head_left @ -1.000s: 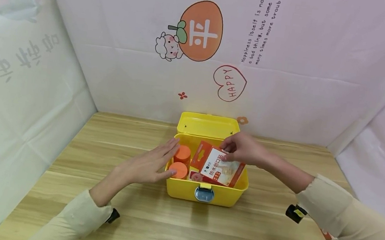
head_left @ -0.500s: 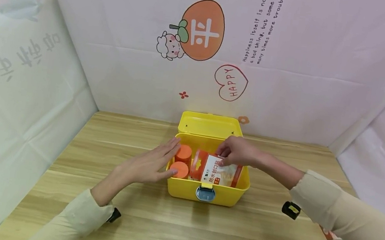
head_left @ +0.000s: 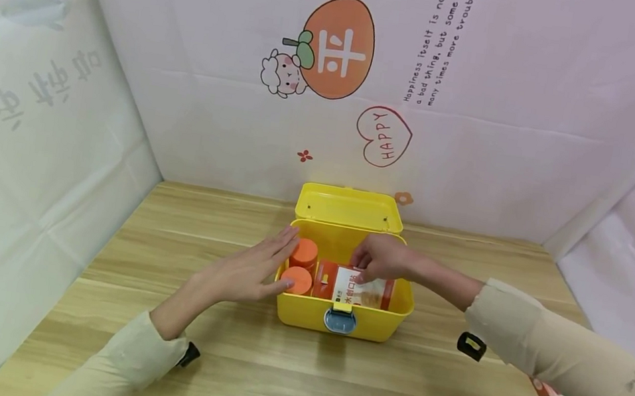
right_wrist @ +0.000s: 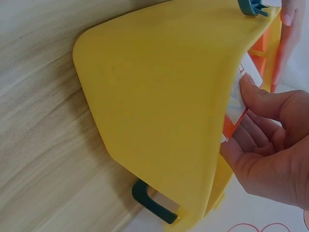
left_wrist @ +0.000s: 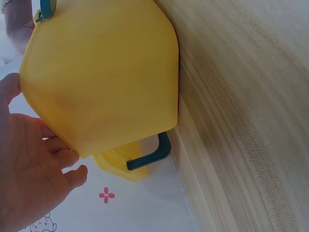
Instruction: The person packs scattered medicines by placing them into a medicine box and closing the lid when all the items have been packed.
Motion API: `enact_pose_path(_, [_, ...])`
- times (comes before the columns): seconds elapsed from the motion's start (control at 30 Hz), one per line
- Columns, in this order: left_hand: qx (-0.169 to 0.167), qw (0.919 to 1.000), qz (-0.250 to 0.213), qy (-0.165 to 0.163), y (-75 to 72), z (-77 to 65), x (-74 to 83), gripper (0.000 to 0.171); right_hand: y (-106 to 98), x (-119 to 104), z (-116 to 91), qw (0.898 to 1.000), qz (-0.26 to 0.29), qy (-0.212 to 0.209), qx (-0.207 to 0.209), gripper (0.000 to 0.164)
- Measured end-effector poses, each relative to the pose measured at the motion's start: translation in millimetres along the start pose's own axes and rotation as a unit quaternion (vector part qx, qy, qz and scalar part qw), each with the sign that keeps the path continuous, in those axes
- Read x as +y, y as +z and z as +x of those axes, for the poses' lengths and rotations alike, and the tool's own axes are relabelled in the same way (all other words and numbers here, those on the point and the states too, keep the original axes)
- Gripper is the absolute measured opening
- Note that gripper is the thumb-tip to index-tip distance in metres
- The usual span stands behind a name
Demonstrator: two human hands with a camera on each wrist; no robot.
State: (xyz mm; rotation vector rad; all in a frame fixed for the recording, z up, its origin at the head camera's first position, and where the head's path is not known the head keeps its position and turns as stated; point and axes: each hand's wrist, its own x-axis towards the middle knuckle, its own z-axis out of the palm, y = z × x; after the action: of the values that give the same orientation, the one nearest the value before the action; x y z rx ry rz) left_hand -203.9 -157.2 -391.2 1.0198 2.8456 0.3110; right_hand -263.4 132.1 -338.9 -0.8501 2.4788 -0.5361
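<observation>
On a wooden table (head_left: 388, 391) before a printed backdrop (head_left: 469, 144), right fingers (right_wrist: 263, 101) pinch a packet (head_left: 345, 285), left fingers (head_left: 275, 246) extended.

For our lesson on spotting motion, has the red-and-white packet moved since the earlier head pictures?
Yes, downward: the red-and-white packet sits deeper in the yellow box, which now hides more of it.

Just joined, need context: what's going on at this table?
A person's right hand pinches a red-and-white packet inside a yellow box, partly below the rim. Their left hand rests against the box's left end. Two orange-topped containers stand at that end, and the lid is open at the back. The packet isn't released yet.
</observation>
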Motion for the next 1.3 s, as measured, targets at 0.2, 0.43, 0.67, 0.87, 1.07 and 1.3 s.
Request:
enact_pose_path(0.2, [-0.001, 1.0000, -0.002, 0.000, -0.8, -1.0, -0.1, 0.083, 4.5, -0.2, 6.5, 1.000, -0.016, -0.009, -0.011, 0.011])
enact_pose_path(0.43, [-0.002, 1.0000, 0.000, 0.003, -2.8, -0.8, 0.5, 0.083, 7.0, -1.3, 11.5, 0.999, -0.024, 0.009, -0.033, 0.012])
enact_pose_path(0.67, [-0.004, 1.0000, 0.000, 0.006, -2.9, -0.8, 1.8, 0.083, 10.4, 0.3, 14.8, 0.998, -0.037, 0.015, -0.049, 0.010])
enact_pose_path(0.87, [-0.005, 1.0000, -0.001, -0.002, -3.4, -0.1, 2.9, 0.083, 17.9, 0.3, 17.3, 0.997, -0.045, 0.025, -0.049, 0.008])
enact_pose_path(1.07, [-0.003, 1.0000, 0.000, 0.001, -2.5, -0.7, 3.4, 0.083, 22.5, 0.7, 18.3, 0.994, -0.085, 0.014, -0.064, 0.017])
enact_pose_path(1.3, [-0.002, 1.0000, 0.007, 0.005, -3.7, -1.0, 2.7, 0.081, 19.5, -2.4, 18.0, 0.984, -0.128, -0.009, -0.127, 0.024])
